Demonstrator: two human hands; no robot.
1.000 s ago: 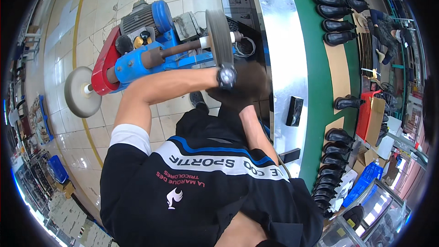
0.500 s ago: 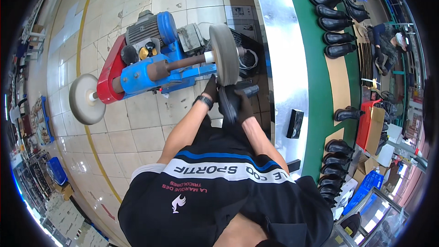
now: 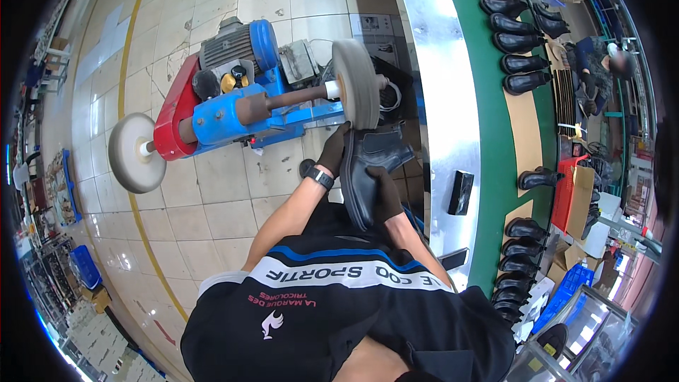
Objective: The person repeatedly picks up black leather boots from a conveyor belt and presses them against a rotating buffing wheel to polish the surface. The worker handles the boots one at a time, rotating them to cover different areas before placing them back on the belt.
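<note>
A black ankle boot (image 3: 363, 182) lies on its side in both hands, its toe toward my body and its shaft to the right. My left hand (image 3: 334, 150), in a dark glove, is closed on the heel end along the sole edge. On the other side, my gloved right hand (image 3: 385, 196) wraps round the upper near the instep. The heel end is right under the grey buffing wheel (image 3: 358, 85); whether they touch I cannot tell. A shaft joins this wheel to the blue machine body (image 3: 225, 114).
The machine has a red belt guard (image 3: 175, 110), a motor (image 3: 237, 46) and a second pale wheel (image 3: 136, 152). To my right runs a metal ledge (image 3: 449, 99) with a black block (image 3: 460, 193). Several black boots (image 3: 527, 83) line the green bench (image 3: 488, 163). Another person (image 3: 590, 78) is beyond it.
The boot has turned from nearly edge-on to show its side, with the shaft now out to the right. My right hand has shifted toward my body.
</note>
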